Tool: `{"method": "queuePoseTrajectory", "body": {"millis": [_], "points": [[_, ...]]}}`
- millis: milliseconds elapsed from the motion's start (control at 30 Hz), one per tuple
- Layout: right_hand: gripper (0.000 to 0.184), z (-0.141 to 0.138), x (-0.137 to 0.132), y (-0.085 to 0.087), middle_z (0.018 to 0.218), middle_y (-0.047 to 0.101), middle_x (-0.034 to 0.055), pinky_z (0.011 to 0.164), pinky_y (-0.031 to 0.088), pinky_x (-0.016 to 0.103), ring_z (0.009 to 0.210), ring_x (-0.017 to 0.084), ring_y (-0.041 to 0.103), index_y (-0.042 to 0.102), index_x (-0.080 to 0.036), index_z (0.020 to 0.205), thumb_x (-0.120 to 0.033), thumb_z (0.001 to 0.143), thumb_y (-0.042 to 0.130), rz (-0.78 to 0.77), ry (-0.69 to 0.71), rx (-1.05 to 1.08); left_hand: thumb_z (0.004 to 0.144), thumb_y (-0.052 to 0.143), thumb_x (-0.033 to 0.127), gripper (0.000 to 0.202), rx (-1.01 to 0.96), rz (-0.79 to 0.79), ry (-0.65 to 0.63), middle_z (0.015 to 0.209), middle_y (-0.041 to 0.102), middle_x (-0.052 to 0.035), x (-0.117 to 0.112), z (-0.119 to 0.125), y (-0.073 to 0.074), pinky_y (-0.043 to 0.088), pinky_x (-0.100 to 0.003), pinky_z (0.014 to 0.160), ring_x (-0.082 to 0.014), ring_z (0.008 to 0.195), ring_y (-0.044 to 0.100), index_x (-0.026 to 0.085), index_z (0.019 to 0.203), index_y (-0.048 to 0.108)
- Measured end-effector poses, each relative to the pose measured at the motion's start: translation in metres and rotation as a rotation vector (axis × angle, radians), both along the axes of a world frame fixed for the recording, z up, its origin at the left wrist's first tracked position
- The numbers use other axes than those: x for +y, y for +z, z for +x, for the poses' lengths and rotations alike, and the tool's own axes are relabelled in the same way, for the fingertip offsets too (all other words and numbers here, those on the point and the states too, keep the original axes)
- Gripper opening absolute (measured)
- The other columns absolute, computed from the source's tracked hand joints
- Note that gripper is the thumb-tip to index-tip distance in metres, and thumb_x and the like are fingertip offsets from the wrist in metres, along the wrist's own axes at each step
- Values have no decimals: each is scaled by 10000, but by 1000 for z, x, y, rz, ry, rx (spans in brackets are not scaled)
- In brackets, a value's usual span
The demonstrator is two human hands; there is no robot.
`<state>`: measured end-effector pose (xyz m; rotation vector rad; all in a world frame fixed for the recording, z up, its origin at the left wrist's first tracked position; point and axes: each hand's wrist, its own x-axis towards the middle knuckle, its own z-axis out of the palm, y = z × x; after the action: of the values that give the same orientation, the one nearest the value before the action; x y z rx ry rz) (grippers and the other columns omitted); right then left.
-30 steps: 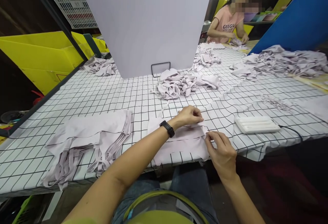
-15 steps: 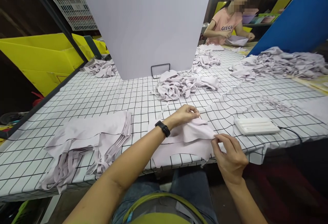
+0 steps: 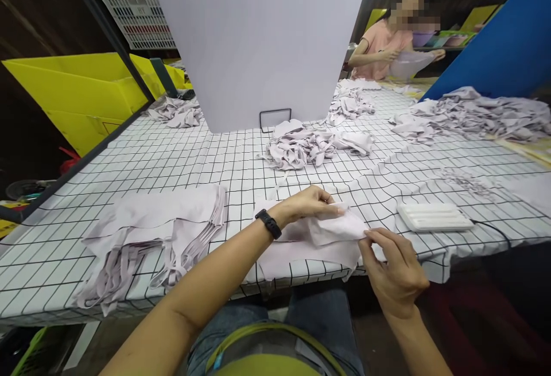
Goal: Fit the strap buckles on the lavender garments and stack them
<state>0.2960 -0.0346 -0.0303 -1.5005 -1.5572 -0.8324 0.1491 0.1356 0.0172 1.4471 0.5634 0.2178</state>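
Left fingers (image 3: 331,204): closed on the fabric piece (image 3: 340,228), at its top edge.
Right fingers (image 3: 374,236): pinching its right corner.
Fabric piece: partly lifted off the surface (image 3: 172,158), just left of the white case (image 3: 433,216).
Folded stack (image 3: 159,221): well left of the white case.
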Motion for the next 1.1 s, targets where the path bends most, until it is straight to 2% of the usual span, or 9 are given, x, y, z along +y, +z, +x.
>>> {"method": "queuePoseTrajectory", "body": {"millis": [100, 167, 300, 400, 500, 600, 800, 967, 1100], "points": [[234, -4, -3, 10, 946, 783, 52, 658, 603, 372, 759, 244, 764, 666, -272, 1018, -73, 897, 688, -7, 21, 31, 597, 929, 275, 379, -173, -169, 66, 707, 610, 20, -3, -4, 2, 405, -207, 564, -76, 608, 565, 138, 794, 636], [240, -7, -5, 15, 956, 795, 42, 607, 583, 346, 705, 224, 756, 662, -275, 1016, -66, 898, 673, -29, 39, 88, 588, 920, 177, 465, -272, -267, 90, 812, 678, -12, -4, -8, 2, 467, -229, 629, -108, 682, 639, 152, 951, 630], [129, -7, -10, 16, 912, 799, 41, 631, 578, 343, 723, 236, 761, 669, -263, 940, -141, 924, 630, -95, 65, 230, 628, 896, 123, 684, -361, -294, 36, 1109, 723, -94, -8, -17, -2, 533, -297, 720, -173, 835, 708, 221, 1209, 549], [108, 1, -12, 14, 889, 788, 35, 646, 585, 340, 726, 238, 755, 666, -259, 843, -208, 899, 590, -369, 206, 390, 725, 834, 133, 609, -435, -169, 26, 1273, 674, -136, -14, -24, -4, 538, -342, 802, -203, 982, 705, 240, 1242, 530], [121, 13, -4, 17, 1004, 786, 54, 626, 587, 316, 712, 213, 732, 699, -248, 923, -316, 912, 600, -623, 271, 707, 802, 746, 128, 436, -449, 114, -11, 1274, 653, -123, -23, -32, 0, 516, -414, 935, -237, 1178, 639, 240, 1182, 566], [278, 21, 19, 26, 1172, 745, 93, 801, 602, 361, 1007, 263, 712, 712, -247, 1108, -450, 938, 628, -684, 386, 866, 824, 633, 60, 379, -413, 365, -82, 1275, 623, -88, -32, -39, 9, 476, -439, 1027, -232, 1250, 581, 259, 1143, 585], [428, 9, 66, 45, 1247, 705, 109, 962, 571, 459, 1139, 280, 671, 677, -249, 1237, -492, 889, 734, -1091, 855, 1020, 753, 509, -4, 356, -381, 391, -106, 1127, 591, -60, -38, -50, 24, 522, -393, 960, -204, 1072, 611, 235, 1016, 492], [380, -4, 77, 65, 1043, 740, 107, 837, 600, 427, 1033, 300, 691, 736, -199, 1003, -526, 817, 792, -1159, 895, 894, 751, 500, 29, 299, -341, 495, -95, 1083, 547, -58, -38, -58, 37, 530, -360, 872, -182, 969, 573, 228, 968, 447], [347, -5, 71, 91, 820, 741, 67, 715, 578, 371, 807, 268, 704, 762, -189, 828, -536, 816, 775, -1223, 775, 757, 737, 475, 14, 340, -280, 626, -61, 1134, 523, -75, -43, -66, 50, 534, -338, 822, -182, 981, 562, 227, 1000, 452]]}}
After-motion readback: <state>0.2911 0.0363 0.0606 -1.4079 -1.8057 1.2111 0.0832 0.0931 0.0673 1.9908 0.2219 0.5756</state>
